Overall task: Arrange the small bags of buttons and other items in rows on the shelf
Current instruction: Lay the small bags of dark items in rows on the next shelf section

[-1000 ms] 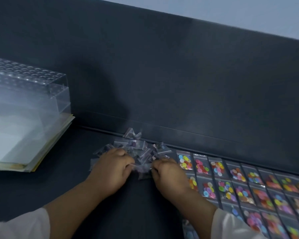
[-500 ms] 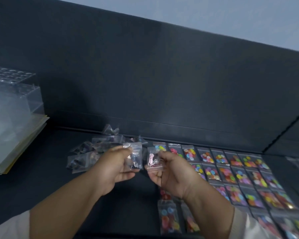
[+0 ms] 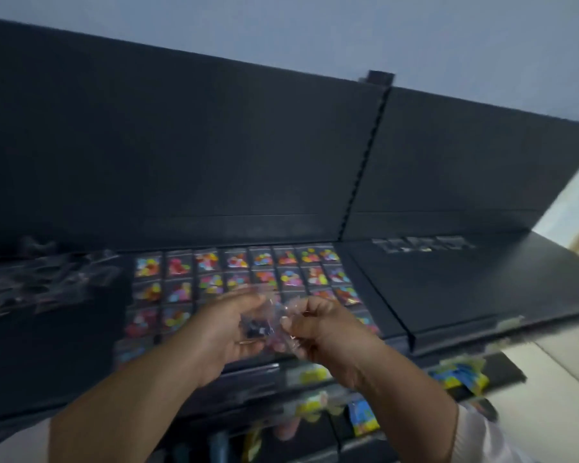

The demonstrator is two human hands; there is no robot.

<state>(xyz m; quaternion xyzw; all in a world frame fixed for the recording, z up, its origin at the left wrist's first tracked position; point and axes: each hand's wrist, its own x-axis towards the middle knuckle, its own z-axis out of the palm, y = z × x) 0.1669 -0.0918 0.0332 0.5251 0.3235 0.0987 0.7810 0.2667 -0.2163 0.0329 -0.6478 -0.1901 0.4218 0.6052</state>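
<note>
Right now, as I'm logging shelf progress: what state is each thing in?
left hand, raised over the shelf, gripping a dark-item bag
right hand, pinching a clear bag, contents blurred
button bags, lying flat in rows on the shelf
loose bags, heaped unsorted at the left

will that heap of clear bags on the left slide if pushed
The heap of clear bags lies jumbled at odd angles, so it would probably scatter, not slide together. The thin film looks floppy and light, likely slipping on the smooth shelf.
</note>
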